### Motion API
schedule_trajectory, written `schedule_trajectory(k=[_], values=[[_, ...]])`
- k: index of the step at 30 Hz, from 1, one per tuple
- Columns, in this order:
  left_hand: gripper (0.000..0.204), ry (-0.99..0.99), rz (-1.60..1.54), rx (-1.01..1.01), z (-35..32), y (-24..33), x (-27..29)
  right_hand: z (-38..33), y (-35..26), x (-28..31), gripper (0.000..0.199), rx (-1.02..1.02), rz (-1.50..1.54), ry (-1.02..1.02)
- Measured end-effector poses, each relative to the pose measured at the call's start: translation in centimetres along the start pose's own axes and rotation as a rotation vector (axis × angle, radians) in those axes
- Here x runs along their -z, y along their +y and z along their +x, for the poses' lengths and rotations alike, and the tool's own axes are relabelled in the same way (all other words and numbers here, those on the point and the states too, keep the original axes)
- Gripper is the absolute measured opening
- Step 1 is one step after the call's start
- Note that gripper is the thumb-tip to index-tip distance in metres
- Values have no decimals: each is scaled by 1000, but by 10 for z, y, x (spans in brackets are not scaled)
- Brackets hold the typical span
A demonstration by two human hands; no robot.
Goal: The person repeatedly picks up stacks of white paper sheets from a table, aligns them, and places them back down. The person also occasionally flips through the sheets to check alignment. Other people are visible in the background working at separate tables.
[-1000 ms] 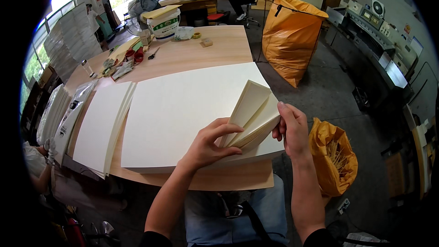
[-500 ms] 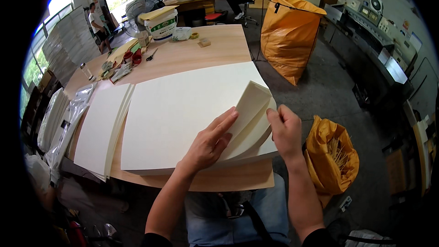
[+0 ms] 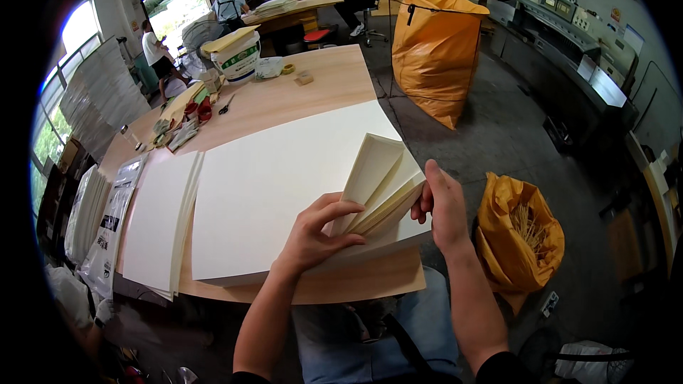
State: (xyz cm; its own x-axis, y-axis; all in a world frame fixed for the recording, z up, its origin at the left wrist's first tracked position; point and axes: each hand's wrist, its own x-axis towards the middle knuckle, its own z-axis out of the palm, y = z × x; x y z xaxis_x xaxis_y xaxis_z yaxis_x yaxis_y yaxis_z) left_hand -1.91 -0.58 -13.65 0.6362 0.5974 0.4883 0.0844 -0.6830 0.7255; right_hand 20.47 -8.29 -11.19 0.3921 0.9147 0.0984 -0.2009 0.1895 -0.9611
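Observation:
A thick stack of large white sheets lies in front of me on the table. At its near right corner several upper sheets are bent up into cream flaps, fanned out in layers. My left hand grips the near edge of these flaps between thumb and fingers. On their right side, my right hand has its fingers curled against the outer layers, thumb pointing up. Its fingertips are partly hidden. Left of the stack lies a thinner pile of white sheets.
Gloves, scissors, a white bucket and a tape roll sit farther back on the table. Two orange sacks, one tall and one low, stand right. Other people are at work beyond.
The lifted corner has gone from one main flap to several fanned layers. My left hand has closed from lying flat to gripping their near edge; my right thumb now points up.

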Motion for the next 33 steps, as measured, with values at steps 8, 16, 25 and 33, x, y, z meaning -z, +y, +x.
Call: schedule_trajectory(k=[8,16,25,33], values=[[53,-5,86,-12,1,2,-2,-38,46,19,32,765,-884,327],[74,-211,626,-298,4,10,-8,-43,60,19,48,490,-1138,-377],[69,-148,606,-188,17,-3,-13,-39,61,26,36,568,-1018,-243],[73,-143,676,-271,21,8,-9,-26,20,63,43,-30,-1154,-163]])
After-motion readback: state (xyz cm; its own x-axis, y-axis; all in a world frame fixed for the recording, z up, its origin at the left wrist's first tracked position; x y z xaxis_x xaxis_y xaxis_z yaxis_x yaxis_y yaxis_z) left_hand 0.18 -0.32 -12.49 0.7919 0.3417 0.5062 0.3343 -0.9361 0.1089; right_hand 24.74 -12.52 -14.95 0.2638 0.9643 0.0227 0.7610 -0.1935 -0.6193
